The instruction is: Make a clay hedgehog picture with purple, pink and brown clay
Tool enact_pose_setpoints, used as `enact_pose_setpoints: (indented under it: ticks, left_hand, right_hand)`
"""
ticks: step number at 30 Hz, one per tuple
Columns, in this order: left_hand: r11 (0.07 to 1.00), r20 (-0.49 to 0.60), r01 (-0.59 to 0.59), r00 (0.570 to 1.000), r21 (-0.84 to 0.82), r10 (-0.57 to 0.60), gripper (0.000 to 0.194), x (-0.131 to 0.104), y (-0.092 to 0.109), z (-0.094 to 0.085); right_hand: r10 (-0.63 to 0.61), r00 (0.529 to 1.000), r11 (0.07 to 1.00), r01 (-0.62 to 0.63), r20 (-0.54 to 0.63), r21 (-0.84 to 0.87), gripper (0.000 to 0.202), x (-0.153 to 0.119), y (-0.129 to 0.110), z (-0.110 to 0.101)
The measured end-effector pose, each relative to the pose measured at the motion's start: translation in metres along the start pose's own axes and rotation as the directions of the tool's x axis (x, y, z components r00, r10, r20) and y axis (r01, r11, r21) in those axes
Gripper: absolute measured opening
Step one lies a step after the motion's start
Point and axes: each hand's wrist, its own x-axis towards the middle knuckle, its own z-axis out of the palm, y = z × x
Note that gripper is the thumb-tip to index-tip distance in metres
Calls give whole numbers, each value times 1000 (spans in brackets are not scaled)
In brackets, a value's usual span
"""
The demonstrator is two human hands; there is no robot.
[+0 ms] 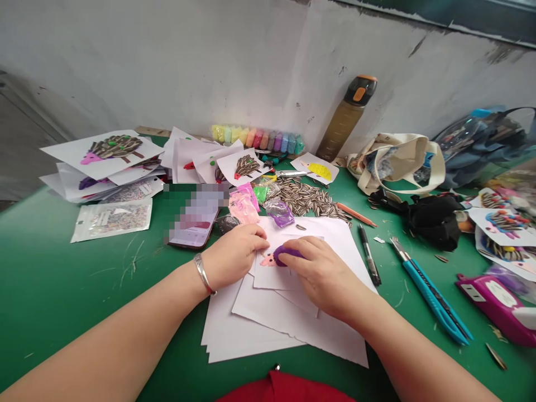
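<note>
A small white card (272, 279) lies on a stack of larger white paper sheets (259, 312) in front of me. On it is a flat hedgehog shape: a pink clay face (268, 261) with small dark dots, joined to a purple clay body (281, 254). My left hand (237, 254), a silver bracelet at its wrist, has its bent fingers closed at the card's left edge beside the face. My right hand (320, 273) curves over the purple clay from the right, fingertips pressed to it. It hides part of the body.
Behind the paper are clay packets (243, 204) and a pile of sunflower seeds (307, 195). A phone (195, 218) and finished hedgehog cards (104, 151) lie left. To the right are a pen (369, 257), a blue utility knife (435, 296) and a magenta device (498, 307); a bottle (341, 123) stands behind.
</note>
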Motion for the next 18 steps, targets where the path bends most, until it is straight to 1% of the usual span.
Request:
enact_pose_setpoints:
  ticks: [3, 8, 14, 18]
  left_hand:
    - [1000, -3, -5, 1000, -3, 5, 35, 0, 1, -1]
    - [1000, -7, -4, 1000, -2, 4, 35, 0, 2, -1]
    - [999, 21, 28, 999, 17, -29, 33, 1, 1, 0]
    - [999, 23, 32, 999, 22, -33, 34, 1, 1, -1]
  right_hand:
    - [4, 1000, 999, -4, 11, -31, 33, 0, 0, 2]
    - [-30, 999, 990, 36, 44, -138, 32, 1, -1, 2]
    - [-11, 1000, 995, 12, 10, -95, 33, 2, 0, 1]
    - [-24, 999, 993, 29, 47, -110, 34, 2, 0, 3]
